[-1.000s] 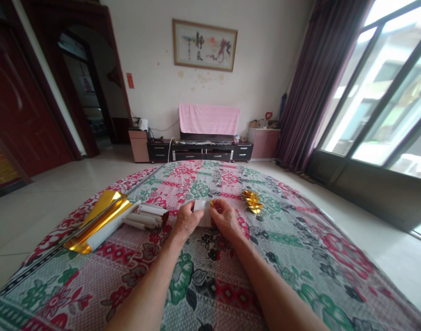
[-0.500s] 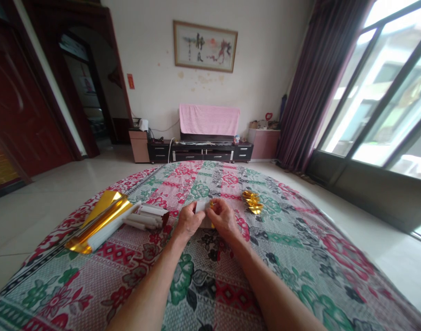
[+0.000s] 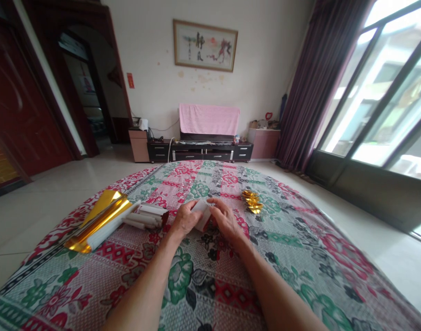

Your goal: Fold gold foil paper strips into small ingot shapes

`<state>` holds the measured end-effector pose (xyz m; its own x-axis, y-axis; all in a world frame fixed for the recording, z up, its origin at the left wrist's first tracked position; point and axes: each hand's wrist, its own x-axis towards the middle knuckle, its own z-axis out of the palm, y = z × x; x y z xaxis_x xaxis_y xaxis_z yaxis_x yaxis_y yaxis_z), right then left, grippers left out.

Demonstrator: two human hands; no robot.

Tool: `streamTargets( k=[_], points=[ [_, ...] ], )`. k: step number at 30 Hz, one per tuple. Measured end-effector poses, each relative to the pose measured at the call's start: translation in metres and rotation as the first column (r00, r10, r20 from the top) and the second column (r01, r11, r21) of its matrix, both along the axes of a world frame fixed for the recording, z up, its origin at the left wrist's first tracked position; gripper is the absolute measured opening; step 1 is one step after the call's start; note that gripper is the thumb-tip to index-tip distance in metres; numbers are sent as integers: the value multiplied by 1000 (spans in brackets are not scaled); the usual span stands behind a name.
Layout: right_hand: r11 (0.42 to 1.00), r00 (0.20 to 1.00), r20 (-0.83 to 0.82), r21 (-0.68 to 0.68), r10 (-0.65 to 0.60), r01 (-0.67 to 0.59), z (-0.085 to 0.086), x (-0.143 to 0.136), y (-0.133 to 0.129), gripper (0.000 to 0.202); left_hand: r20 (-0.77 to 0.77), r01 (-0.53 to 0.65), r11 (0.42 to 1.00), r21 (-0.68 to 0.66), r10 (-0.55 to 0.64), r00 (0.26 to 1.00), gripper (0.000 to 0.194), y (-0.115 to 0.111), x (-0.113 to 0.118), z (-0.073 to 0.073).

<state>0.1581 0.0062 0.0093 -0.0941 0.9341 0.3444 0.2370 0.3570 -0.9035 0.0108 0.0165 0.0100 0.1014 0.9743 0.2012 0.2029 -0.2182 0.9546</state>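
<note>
Over the middle of the patterned cloth, a small white-backed piece of foil paper (image 3: pixel 202 214) is held between my two hands. My left hand (image 3: pixel 187 219) pinches its left side, thumb on top. At its right edge, my right hand (image 3: pixel 224 216) has its thumb and fingers closed on the paper. A hint of red shows along the lower edge. To the right lie several folded gold foil pieces (image 3: pixel 252 201). Left of my hands are rolled white paper sheets (image 3: pixel 146 215) and a larger gold foil sheet (image 3: pixel 108 220), partly rolled with its white back showing.
A flowered cloth (image 3: pixel 196 289) covers the rounded surface in front of me. Beyond it stand a low black TV cabinet (image 3: pixel 203 151) and a screen under a pink towel (image 3: pixel 209 119). A purple curtain (image 3: pixel 307 87) hangs beside the right window.
The paper between my hands has tilted and now shows more of its white side. The bit of gold by my right fingers is no longer visible. My hands stay in nearly the same place.
</note>
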Motion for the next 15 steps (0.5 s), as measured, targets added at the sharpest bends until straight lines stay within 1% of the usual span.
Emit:
streamTargets(
  k=[2,4,6,8,9,12,15],
  points=[
    [997,997,-51,-31,65,-67,-1,6,1,35,-16,-5,1000,11,5,1000,41,-1,-3,4],
    [998,996,-60,-4,63,-63,-2,11,3,38,-36,1,1000,13,0,999,43,-1,-5,6],
    [995,1000,-17,97,-9,10,-3,15,4,43,-52,2,1000,16,-1,999,42,-1,-6,7],
    [968,994,44,236,-97,84,-4,17,3,48,-70,-22,999,25,24,997,40,0,-6,7],
    [950,990,70,297,-123,97,-4,17,2,50,-79,-37,999,25,39,996,39,0,-6,7],
    [905,977,166,423,-136,54,-3,13,-3,49,-86,-67,998,15,69,994,38,1,-6,8],
    [884,959,258,466,-117,-18,-1,9,-7,36,-85,-56,998,16,57,995,41,2,-6,7]
  ],
)
